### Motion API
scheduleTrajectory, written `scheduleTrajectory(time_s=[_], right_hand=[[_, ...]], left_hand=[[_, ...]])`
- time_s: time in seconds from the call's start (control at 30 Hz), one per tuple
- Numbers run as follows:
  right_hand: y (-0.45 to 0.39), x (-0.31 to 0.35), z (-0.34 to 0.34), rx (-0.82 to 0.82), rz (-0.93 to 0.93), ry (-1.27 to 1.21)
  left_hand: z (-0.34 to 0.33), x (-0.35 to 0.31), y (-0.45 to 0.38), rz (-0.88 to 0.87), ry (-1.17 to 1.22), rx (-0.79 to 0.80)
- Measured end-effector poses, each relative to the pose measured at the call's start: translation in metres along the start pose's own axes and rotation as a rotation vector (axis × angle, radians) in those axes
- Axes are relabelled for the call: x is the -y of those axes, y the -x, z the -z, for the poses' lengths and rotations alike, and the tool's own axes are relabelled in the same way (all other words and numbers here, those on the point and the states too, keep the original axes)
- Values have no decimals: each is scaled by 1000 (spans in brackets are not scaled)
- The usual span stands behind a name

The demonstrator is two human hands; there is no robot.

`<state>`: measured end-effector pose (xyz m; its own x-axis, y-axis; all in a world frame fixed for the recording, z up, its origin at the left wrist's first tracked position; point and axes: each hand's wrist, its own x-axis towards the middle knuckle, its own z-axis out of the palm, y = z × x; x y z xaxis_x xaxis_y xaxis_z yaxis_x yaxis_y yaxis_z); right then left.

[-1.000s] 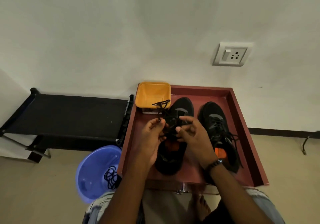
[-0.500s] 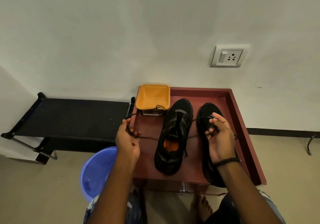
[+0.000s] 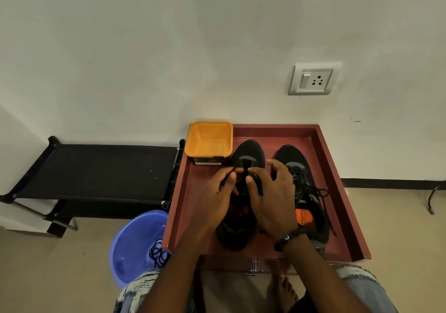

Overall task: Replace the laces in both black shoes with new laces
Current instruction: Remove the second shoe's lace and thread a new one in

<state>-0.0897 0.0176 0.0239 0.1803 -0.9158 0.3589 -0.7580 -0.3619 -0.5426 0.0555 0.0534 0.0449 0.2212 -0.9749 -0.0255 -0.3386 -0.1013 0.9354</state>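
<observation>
both hands work over the left black mesh shoe (image 3: 243,158) on the dark red wooden tray (image 3: 323,148). left hand (image 3: 214,199) and right hand (image 3: 272,199) each pinch thin black lace (image 3: 229,171). lacing seems midway; next, likely thread the following eyelet.

left shoe (image 3: 248,153) midsection hidden by both hands, bucket (image 3: 135,240) partly behind forearm, tub label (image 3: 208,162) too small to read

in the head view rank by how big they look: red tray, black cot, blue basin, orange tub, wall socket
1. red tray
2. black cot; partly hidden behind the tray, so these two are close
3. blue basin, partly hidden by the tray and an arm
4. orange tub
5. wall socket, farther away
</observation>
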Motion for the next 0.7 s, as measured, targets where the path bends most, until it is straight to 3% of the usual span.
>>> scheduleTrajectory(time_s=[0.03, 0.1, 0.17, 0.33, 0.4, 0.5, 0.6, 0.7], right_hand=[[-3, 5, 4, 50, -40, -101], [-18, 21, 14, 288, -307, -573], [-35, 30, 24, 377, -559, -951], [-92, 22, 66, 127, -653, -1324], [-120, 8, 89, -14, -661, -1324], [-145, -21, 120, -109, -672, -1107], [-142, -35, 123, 84, -599, -781], [-119, -25, 98, 334, -447, -539]], left_hand=[[0, -6, 1, -45, -14, 21], [-6, -17, 7, -115, -53, 83], [-12, -24, 12, -130, -112, 138], [7, -13, 3, -110, -187, 169], [25, -11, -4, -114, -209, 132], [58, -2, -17, -78, -216, 34], [75, 6, -26, -27, -169, -48], [51, -8, -28, 3, -198, 142]])
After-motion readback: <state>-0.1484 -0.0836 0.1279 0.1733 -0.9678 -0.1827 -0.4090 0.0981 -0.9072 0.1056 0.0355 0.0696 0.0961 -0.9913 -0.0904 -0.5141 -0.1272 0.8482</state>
